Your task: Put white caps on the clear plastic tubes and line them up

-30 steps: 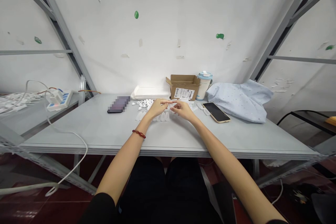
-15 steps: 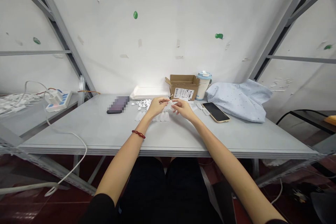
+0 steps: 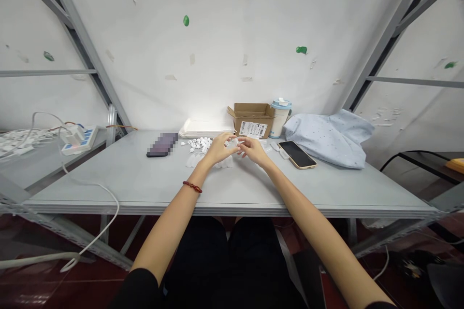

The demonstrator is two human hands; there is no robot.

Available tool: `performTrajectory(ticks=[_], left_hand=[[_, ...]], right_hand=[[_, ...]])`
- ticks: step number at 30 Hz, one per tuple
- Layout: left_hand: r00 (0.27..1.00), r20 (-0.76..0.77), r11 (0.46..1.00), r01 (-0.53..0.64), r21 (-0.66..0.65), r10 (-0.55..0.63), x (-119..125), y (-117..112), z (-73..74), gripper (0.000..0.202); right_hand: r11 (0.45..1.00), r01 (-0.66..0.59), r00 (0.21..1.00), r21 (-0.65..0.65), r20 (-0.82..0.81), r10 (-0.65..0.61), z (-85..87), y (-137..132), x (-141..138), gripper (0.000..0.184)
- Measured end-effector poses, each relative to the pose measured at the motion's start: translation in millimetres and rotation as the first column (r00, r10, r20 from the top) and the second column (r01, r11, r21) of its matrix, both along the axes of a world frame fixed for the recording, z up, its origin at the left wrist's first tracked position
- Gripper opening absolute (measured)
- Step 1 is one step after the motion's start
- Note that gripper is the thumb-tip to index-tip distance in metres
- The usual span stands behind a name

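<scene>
Over the middle of the table, my left hand [image 3: 219, 148] and my right hand [image 3: 253, 149] meet at the fingertips. Between them is a small translucent plastic bottle [image 3: 232, 143], partly covered by the fingers of both hands. A pile of small white caps [image 3: 199, 144] lies just left of my left hand. Similar translucent bottles [image 3: 224, 162] lie in a row below it, some hidden by the wrist. To the right of my right hand are a few clear pieces [image 3: 283, 154], beside a phone [image 3: 297, 155].
At the back stand a white tray [image 3: 206, 128], an open cardboard box [image 3: 253, 120] and a lidded cup [image 3: 280, 118]. A light blue cloth [image 3: 328, 138] is heaped at right. A dark pixelated object [image 3: 162, 145] lies at left, with a power strip [image 3: 81, 140] farther left.
My left hand has turned slightly, its thumb now reaching farther toward my right fingertips around the bottle. My right hand stays nearly in place.
</scene>
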State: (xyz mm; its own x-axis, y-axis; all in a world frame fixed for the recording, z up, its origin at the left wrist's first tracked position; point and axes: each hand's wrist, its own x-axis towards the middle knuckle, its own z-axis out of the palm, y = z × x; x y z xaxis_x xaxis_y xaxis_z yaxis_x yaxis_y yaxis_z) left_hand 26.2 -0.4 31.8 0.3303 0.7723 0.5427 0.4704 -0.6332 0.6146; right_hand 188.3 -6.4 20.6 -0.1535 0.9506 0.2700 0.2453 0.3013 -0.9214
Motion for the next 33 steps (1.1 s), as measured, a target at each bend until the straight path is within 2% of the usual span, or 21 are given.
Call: performTrajectory(ticks=[5, 10, 13, 18, 24, 28, 33], left_hand=[[0.989, -0.147, 0.993, 0.001, 0.122, 0.017, 4, 3, -5.9, 0.045], [0.983, -0.177, 0.990, -0.017, 0.138, 0.042, 4, 4, -7.7, 0.040], [0.984, -0.177, 0.996, -0.014, 0.090, 0.030, 3, 2, -5.3, 0.041], [0.983, -0.180, 0.998, 0.013, -0.065, -0.024, -1, -2, -1.2, 0.048], [0.967, -0.220, 0.980, 0.093, -0.174, -0.130, -9, 0, -1.8, 0.055], [0.948, -0.242, 0.965, 0.156, -0.212, -0.207, -12, 4, -5.9, 0.057], [0.944, -0.241, 0.962, 0.173, -0.213, -0.224, -14, 7, -10.0, 0.058]], right_hand=[[0.999, 0.034, 0.999, 0.033, 0.023, -0.035, -1.8, 1, -1, 0.016], [0.999, 0.033, 0.999, 0.025, 0.034, -0.034, -3.4, 1, -1, 0.013], [0.999, 0.042, 0.998, -0.005, 0.043, -0.042, -4.1, 2, -1, 0.012], [0.999, 0.045, 0.992, -0.030, 0.121, -0.041, -2.8, 1, 1, 0.009], [0.997, 0.077, 0.966, 0.022, 0.247, -0.080, -0.6, -1, 4, 0.021], [0.996, 0.088, 0.945, 0.018, 0.314, -0.089, -1.5, 0, 4, 0.027], [0.997, 0.076, 0.938, 0.005, 0.338, -0.074, -3.2, 2, 4, 0.022]])
